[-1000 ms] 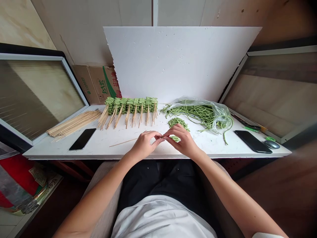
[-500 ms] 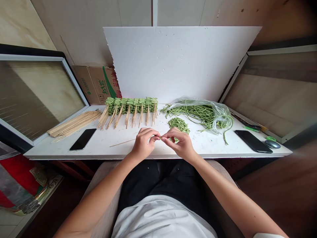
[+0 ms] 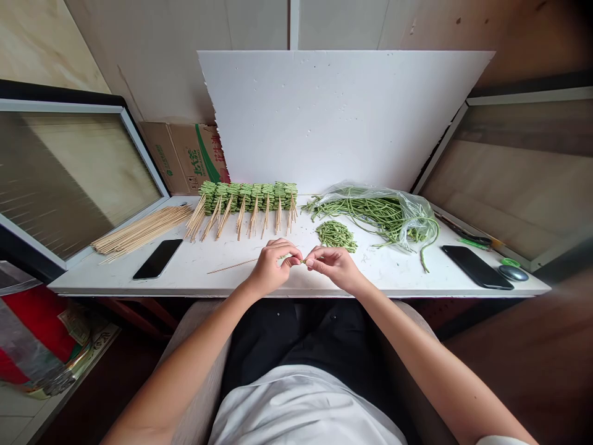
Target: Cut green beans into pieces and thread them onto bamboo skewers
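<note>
Right hand [image 3: 334,268] has dropped back toward the front edge of the table and no longer overlaps the pile of cut beans, leaving a gap between them. Both hands are held narrow, close together, with their fingertips almost meeting. Left hand [image 3: 277,267] pinches a thin bamboo skewer [image 3: 231,266], whose tail runs out to the left, low over the white table [image 3: 389,278]. Right fingertips [image 3: 311,263] pinch a small green bean piece [image 3: 303,261] at the skewer's far end, though the fingers hide most of it.

Both hands sit just behind the table's front edge, with only a narrow strip of tabletop in front of them. Behind them, a wider stretch of white surface separates them from a row of threaded bean skewers [image 3: 245,198], whose points fan toward the person. The pile of cut beans [image 3: 336,236] lies just beyond the right hand, beside a clear plastic bag of long beans [image 3: 370,210], whose loose strands trail toward the table's right side. Farther left are a bundle of plain skewers [image 3: 143,232] and a black phone [image 3: 157,259]. A second black phone [image 3: 477,267] lies well to the right. A white foam board [image 3: 343,117] stands along the back edge.
</note>
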### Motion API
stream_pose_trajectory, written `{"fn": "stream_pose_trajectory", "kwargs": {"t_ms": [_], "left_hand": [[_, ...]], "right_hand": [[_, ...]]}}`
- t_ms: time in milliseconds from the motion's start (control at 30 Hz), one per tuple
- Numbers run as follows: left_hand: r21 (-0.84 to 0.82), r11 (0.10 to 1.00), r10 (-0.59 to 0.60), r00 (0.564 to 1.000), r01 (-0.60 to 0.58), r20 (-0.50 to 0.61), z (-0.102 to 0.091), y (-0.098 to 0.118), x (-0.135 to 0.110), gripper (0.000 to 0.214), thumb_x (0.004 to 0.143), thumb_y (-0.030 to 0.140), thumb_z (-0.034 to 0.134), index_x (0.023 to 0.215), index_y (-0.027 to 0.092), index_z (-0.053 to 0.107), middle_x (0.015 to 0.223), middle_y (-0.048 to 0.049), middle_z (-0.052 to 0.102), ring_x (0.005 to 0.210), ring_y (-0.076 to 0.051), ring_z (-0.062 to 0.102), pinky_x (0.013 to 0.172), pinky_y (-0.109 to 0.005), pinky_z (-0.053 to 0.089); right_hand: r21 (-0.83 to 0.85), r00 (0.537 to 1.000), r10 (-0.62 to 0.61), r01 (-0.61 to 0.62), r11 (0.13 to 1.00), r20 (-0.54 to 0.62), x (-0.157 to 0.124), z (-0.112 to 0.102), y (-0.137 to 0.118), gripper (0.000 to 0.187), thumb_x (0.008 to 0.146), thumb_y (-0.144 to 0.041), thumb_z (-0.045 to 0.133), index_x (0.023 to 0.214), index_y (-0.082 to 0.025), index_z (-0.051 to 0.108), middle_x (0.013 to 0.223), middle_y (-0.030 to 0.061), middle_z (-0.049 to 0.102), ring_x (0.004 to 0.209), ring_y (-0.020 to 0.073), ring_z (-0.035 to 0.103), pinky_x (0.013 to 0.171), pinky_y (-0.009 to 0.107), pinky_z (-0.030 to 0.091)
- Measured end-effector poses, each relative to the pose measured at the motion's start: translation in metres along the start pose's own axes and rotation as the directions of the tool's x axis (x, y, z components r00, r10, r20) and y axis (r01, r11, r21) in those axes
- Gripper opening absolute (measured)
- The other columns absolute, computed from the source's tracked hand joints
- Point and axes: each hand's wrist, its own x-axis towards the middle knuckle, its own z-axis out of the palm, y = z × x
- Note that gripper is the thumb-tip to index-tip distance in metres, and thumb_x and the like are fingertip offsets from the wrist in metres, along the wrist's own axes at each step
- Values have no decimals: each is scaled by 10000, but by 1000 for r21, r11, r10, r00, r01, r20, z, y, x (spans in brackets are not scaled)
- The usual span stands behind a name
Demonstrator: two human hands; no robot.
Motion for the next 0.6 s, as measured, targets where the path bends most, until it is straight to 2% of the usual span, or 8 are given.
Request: {"fn": "stream_pose_trajectory", "kwargs": {"t_ms": [100, 200, 333, 400, 467, 533, 600], "left_hand": [[-77, 992, -94, 994, 98, 52, 2, 3, 0, 172, 904, 91, 626, 814, 207, 717, 822, -52, 733, 838, -211, 683, 844, -360, 528], [-134, 971, -183, 976, 198, 119, 4, 8, -1, 169, 920, 102, 608, 844, 196, 726, 825, -51, 729, 818, -192, 696, 833, -334, 532], [-158, 964, -189, 970, 213, 150, 8, 7, -4, 161, 915, 113, 616, 838, 195, 731, 849, -53, 734, 847, -189, 701, 871, -337, 535], [-176, 956, -208, 965, 236, 161, 7, 1, -4, 159, 920, 129, 611, 826, 188, 725, 859, -56, 735, 836, -184, 700, 872, -342, 541], [-216, 934, -252, 953, 285, 170, 1, -8, -3, 152, 936, 174, 615, 822, 175, 715, 839, -65, 737, 814, -185, 705, 859, -351, 556], [-281, 897, -299, 937, 341, 181, -7, -19, 0, 149, 947, 256, 654, 850, 161, 714, 824, -80, 750, 813, -198, 721, 847, -364, 575], [-323, 865, -346, 923, 383, 169, -16, -30, 3, 200, 943, 350, 707, 925, 151, 721, 873, -100, 775, 857, -216, 741, 866, -386, 585]], "right_hand": [[71, 996, 83, -86, 994, 45, 1, -6, 10, 346, 854, -529, 823, 882, -185, 801, 764, 33, 718, 667, 145, 578, 660, 301, 488], [153, 990, 99, -114, 982, 100, 1, -9, 20, 323, 854, -506, 829, 870, -186, 789, 756, 21, 696, 658, 132, 540, 654, 291, 468], [171, 980, 104, -134, 976, 172, 2, -14, 28, 327, 843, -497, 841, 845, -177, 775, 775, 22, 692, 679, 134, 550, 679, 296, 478], [159, 981, 95, -123, 980, 172, 5, -23, 30, 346, 835, -507, 844, 820, -172, 760, 753, 18, 681, 681, 138, 555, 688, 303, 486], [147, 993, 80, -92, 985, 82, 8, -40, 32, 394, 825, -552, 835, 783, -174, 736, 715, 9, 658, 664, 142, 551, 674, 313, 492], [74, 991, 77, -69, 995, -108, 11, -63, 35, 436, 812, -610, 819, 799, -181, 743, 723, 18, 676, 645, 150, 564, 645, 319, 495], [-156, 950, 69, -121, 980, -304, 13, -87, 39, 433, 803, -607, 826, 890, -183, 798, 842, 69, 761, 689, 180, 630, 666, 335, 511]]}}
